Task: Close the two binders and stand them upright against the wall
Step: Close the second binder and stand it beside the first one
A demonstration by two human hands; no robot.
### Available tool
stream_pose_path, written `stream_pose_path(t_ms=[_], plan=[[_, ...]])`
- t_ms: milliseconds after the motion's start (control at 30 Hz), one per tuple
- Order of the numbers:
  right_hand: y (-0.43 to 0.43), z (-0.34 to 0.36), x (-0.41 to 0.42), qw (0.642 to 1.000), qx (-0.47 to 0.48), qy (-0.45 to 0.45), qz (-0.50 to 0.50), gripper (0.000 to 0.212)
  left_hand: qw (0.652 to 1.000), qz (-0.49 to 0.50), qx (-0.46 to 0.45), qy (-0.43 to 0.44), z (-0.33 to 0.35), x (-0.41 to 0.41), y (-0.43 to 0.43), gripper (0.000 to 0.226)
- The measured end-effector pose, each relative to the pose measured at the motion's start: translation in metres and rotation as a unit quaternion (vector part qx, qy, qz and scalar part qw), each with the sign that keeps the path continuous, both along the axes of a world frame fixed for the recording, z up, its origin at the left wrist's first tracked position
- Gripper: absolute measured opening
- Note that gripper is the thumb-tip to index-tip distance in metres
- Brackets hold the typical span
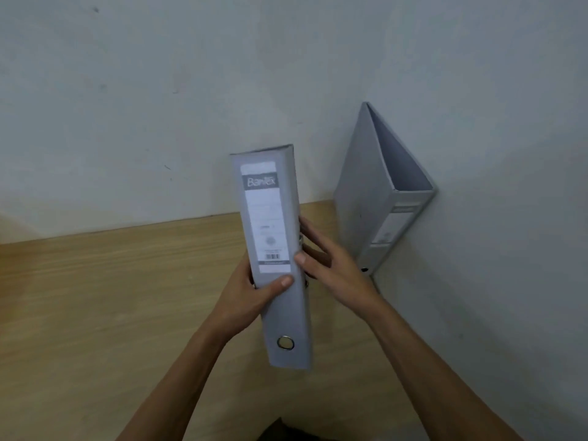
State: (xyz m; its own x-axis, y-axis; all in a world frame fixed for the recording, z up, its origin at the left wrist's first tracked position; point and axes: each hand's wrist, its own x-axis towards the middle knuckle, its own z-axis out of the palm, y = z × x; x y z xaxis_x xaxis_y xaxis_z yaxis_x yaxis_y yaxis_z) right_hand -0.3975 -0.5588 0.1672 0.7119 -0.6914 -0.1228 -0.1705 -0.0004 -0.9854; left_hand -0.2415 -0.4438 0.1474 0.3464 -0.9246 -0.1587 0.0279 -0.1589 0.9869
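— Two binders: where are they?
— One binder stands at the right wall. Both hands clasp the held binder, left hand around its spine, right hand on its side.
— Its long axis?
— Nearly upright, top tilted toward the far wall; the standing one lies right of the grip, nearer the right hand.
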Motion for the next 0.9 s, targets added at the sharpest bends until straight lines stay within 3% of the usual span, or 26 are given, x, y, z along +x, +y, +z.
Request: stream_pose_path(t_ms=[167, 333, 533, 767, 900], plan=[[-0.013, 0.003, -0.044, 0.999, -0.011, -0.026, -0.027, 0.067, 0.997, -0.036, -0.015, -0.067, -0.004, -0.034, -0.023, 0.076], [-0.018, -0.009, -0.077, 0.997, -0.018, -0.039, -0.059, 0.066, 0.990, -0.070, -0.030, -0.117, -0.015, -0.061, -0.041, 0.091], [-0.018, -0.036, -0.100, 0.989, -0.062, 0.089, -0.097, 0.065, 0.988, -0.055, -0.042, -0.141, -0.039, -0.094, -0.054, 0.090], [-0.030, -0.047, -0.103, 0.972, -0.087, 0.112, -0.187, 0.045, 0.982, -0.046, -0.043, -0.180, -0.053, -0.100, -0.085, 0.104], [-0.046, -0.045, -0.094, 0.956, -0.052, 0.132, -0.255, 0.025, 0.979, -0.044, -0.032, -0.196, -0.055, -0.095, -0.111, 0.109]])
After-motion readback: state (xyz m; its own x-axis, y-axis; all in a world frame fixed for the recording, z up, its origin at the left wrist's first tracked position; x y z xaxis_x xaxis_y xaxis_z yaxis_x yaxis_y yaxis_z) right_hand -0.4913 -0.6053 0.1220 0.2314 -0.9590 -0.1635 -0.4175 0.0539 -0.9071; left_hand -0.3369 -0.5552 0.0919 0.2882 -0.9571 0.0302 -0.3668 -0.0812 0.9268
